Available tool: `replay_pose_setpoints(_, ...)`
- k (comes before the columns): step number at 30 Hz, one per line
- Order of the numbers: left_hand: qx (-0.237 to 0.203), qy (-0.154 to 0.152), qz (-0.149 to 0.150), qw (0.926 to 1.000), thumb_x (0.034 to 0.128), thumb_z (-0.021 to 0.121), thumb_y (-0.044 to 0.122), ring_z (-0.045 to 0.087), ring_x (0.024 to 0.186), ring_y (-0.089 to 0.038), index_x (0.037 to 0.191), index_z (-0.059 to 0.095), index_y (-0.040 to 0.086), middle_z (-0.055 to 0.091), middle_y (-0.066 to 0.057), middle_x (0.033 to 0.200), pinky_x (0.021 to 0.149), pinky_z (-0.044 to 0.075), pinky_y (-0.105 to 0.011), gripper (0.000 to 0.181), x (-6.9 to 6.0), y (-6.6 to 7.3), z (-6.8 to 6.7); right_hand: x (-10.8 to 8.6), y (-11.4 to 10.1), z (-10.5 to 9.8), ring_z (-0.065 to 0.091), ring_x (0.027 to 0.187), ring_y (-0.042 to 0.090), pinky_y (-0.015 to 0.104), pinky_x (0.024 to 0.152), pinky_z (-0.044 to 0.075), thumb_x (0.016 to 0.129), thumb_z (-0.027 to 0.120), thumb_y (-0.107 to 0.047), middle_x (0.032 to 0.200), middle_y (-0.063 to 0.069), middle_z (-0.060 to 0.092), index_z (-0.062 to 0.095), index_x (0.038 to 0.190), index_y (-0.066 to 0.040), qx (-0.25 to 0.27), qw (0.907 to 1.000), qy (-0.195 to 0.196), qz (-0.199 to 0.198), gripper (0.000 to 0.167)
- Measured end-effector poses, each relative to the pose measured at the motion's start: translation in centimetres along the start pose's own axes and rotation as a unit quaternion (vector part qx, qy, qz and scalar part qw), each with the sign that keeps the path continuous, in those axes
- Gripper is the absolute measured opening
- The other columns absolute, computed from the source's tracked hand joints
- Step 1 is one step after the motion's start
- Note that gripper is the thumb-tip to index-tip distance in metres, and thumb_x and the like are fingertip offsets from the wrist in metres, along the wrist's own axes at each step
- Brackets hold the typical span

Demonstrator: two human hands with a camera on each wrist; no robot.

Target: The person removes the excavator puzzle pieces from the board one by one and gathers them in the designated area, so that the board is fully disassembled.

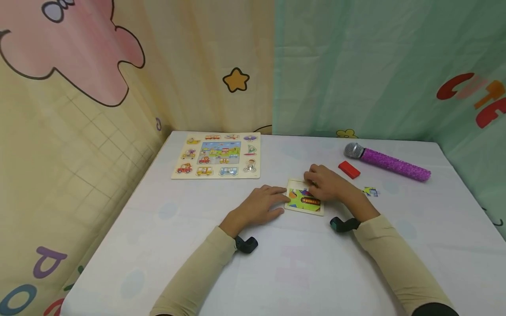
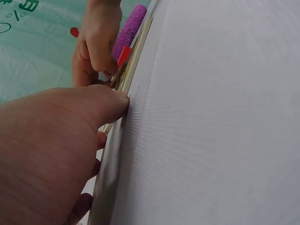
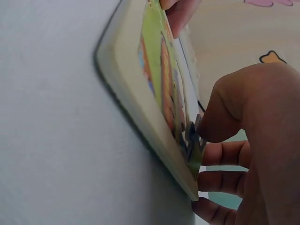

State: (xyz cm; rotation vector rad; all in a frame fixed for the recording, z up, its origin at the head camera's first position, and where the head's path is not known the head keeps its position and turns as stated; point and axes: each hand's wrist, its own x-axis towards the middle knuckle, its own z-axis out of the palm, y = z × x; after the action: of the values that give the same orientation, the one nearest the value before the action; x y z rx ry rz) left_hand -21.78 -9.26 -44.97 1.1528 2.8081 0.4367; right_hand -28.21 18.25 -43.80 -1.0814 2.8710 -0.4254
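A small square jigsaw puzzle (image 1: 303,212) in a pale wooden frame lies flat on the white table, with a green and orange picture in it. My left hand (image 1: 258,206) rests at its left edge, fingers fairly straight and fingertips on the frame. Over the upper right part of the puzzle, my right hand (image 1: 326,183) pinches a jigsaw piece (image 3: 192,145) between thumb and fingers. That piece stands tilted above the frame in the right wrist view. The left wrist view shows the left thumb (image 2: 115,105) close by the frame's side.
Right of the puzzle lie a loose jigsaw piece (image 1: 370,191), a red block (image 1: 349,170) and a purple glittery microphone (image 1: 395,164). A larger wooden vehicle puzzle board (image 1: 254,172) lies at the back left. Printed curtains (image 1: 356,66) hang behind the table (image 1: 300,272).
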Motion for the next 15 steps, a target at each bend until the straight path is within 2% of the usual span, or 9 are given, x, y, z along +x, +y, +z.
replay_pose_setpoints(5, 0.006, -0.001, -0.003, 1.0, 0.1019, 0.06, 0.036, 0.043, 0.137, -0.021, 0.139, 0.062, 0.026, 0.044, 0.001, 0.155, 0.107, 0.039, -0.043, 0.039, 0.1, 0.0, 0.0, -0.5, 0.1, -0.7, 0.048, 0.089, 0.025, 0.042, 0.078, 0.044, 0.086, 0.065, -0.011, 0.099, 0.004, 0.053, 0.063, 0.103, -0.015, 0.045, 0.9983, -0.032, 0.02, 0.017)
replay_pose_setpoints(10, 0.008, -0.004, -0.005, 0.9999, 0.1012, 0.062, 0.037, 0.042, 0.138, -0.021, 0.135, 0.063, 0.025, 0.043, 0.0, 0.156, 0.107, 0.038, -0.042, 0.036, 0.7, 0.1, -0.1, -0.7, -0.1, -1.5, 0.052, 0.098, 0.026, 0.047, 0.088, 0.049, 0.085, 0.067, -0.006, 0.109, 0.006, 0.058, 0.068, 0.109, -0.016, 0.071, 0.994, -0.068, 0.047, 0.026)
replay_pose_setpoints(15, 0.015, -0.013, 0.002, 0.9998, 0.1011, 0.06, 0.041, 0.039, 0.141, -0.022, 0.142, 0.058, 0.027, 0.038, 0.0, 0.159, 0.109, 0.037, -0.044, 0.043, 1.5, 0.4, -0.4, -1.1, -0.3, -2.0, 0.056, 0.108, 0.029, 0.051, 0.096, 0.048, 0.087, 0.066, -0.001, 0.116, 0.008, 0.06, 0.072, 0.117, -0.015, 0.089, 0.9906, -0.085, 0.059, 0.034)
